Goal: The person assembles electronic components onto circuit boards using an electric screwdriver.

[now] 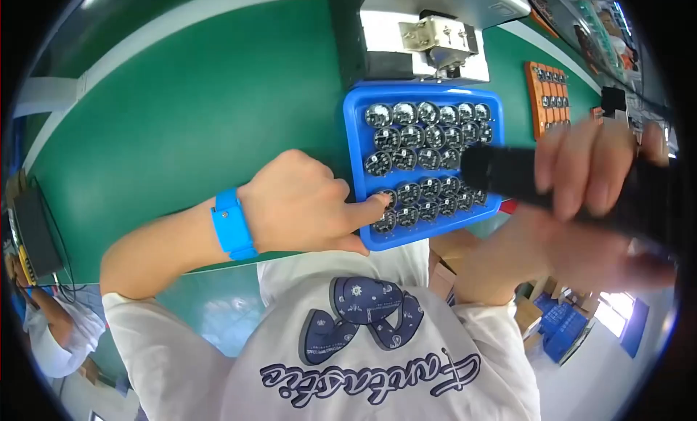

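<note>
Round, clear-topped components point(433, 136) sit in rows inside a blue tray point(351, 141), which lies on the green desk point(210, 94). At its left side, the left hand point(298, 207) reaches in palm down, forearm coming from the lower left, wrist nearly straight under a blue wristband point(234, 225). Its forefinger stretches onto a component in the fourth row; the thumb stands apart by the tray's lower corner, the other fingers are folded, and no grip shows. The right hand point(573, 238), blurred and raised over the tray's right, has its fingers closed around a dark elongated object point(508, 176) pointing left. Beyond the tray stands a machine point(439, 43); farther right, an orange tray point(536, 94).
</note>
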Available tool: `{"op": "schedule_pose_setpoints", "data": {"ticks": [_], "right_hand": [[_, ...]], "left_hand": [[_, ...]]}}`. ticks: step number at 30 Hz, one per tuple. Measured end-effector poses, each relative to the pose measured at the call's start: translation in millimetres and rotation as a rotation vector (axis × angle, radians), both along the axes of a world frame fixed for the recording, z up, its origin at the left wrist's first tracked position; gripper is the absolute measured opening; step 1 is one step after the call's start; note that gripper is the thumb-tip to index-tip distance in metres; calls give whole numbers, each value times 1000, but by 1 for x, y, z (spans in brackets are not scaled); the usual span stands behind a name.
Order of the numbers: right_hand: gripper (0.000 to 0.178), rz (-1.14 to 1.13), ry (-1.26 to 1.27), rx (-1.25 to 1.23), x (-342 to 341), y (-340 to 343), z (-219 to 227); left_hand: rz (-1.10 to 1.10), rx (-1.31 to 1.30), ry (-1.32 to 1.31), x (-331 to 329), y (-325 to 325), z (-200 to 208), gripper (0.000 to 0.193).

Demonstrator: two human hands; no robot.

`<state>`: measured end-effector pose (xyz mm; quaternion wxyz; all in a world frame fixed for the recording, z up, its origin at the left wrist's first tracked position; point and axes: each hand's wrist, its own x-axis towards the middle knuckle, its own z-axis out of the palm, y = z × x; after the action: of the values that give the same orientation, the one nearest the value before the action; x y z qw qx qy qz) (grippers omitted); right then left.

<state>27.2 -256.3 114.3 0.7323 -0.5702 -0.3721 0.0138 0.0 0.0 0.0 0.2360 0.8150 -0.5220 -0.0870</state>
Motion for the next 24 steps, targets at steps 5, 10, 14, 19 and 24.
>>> {"op": "schedule_pose_setpoints", "data": {"ticks": [5, 10, 14, 19, 24], "right_hand": [[86, -73, -5, -42, -13, 22, -12], [91, -41, 25, -34, -37, 15, -43], [92, -48, 27, -47, -39, 14, -44], [92, -85, 39, -66, -41, 17, -43], [90, -59, 27, -73, -40, 17, -44]], "left_hand": [[17, 32, -43, 19, 14, 16, 57], [27, -8, -15, -2, 1, -7, 55], [17, -13, -8, 1, -1, -5, 55], [21, -19, 9, -1, -1, -4, 55], [28, -14, 16, -1, -1, -5, 55]]}}
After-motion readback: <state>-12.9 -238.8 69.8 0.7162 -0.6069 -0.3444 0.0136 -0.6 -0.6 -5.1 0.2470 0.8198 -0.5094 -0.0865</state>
